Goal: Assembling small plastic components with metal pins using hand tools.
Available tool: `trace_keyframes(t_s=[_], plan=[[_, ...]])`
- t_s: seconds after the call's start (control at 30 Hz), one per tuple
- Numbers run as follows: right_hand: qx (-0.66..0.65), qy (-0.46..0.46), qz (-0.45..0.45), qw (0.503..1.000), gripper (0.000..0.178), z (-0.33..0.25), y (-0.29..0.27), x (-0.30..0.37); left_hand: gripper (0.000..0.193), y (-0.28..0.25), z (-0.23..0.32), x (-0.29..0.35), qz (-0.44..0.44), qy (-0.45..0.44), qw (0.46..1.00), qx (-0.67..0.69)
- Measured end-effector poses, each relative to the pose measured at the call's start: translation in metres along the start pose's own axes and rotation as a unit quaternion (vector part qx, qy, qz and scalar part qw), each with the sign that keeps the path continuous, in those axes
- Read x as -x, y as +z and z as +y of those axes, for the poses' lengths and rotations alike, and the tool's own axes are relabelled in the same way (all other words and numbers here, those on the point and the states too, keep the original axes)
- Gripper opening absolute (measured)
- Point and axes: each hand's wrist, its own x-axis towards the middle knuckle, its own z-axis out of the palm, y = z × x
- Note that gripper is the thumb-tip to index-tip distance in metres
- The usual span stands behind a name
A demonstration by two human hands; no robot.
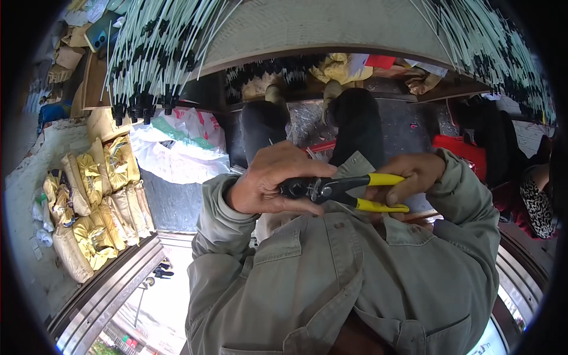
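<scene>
My right hand (414, 176) is closed around the yellow grips of a pair of crimping pliers (339, 189). The two handles stand a little apart, and the dark metal head points left. Thumb and fingers of my left hand (272, 177) curl above and below that head, closed at its jaws. A thin pale tip shows by the left index finger, but what these fingers hold is mostly hidden. Both hands are in front of my chest, above my lap.
Bundles of thin white cables with black ends (151, 65) hang over the worktable (307, 26) edge at far left; another cable bundle (497, 53) lies far right. At left are a white plastic bag (180, 148) and yellow-brown wrapped packages (92, 204). A red object (461, 154) lies right.
</scene>
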Motion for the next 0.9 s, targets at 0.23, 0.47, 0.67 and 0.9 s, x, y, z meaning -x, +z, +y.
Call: trace_keyframes(t_s=[0.23,0.47,0.67,0.9], plan=[[0.606,-0.175,0.301,0.715,0.045,-0.004,0.018,-0.015,0.054,0.014,-0.004,0.006,0.161,-0.002,0.985,-0.069],[0.649,-0.204,0.426,0.596,0.031,0.009,0.013,-0.038,0.057,0.027,-0.002,0.013,0.251,-0.067,0.96,-0.104],[0.617,-0.268,0.406,0.618,0.02,0.023,-0.004,-0.059,0.054,0.021,-0.001,0.013,0.252,-0.064,0.958,-0.125],[0.636,-0.282,0.437,0.571,0.023,0.015,-0.003,-0.07,0.051,0.01,0.0,0.017,0.26,-0.075,0.957,-0.104]])
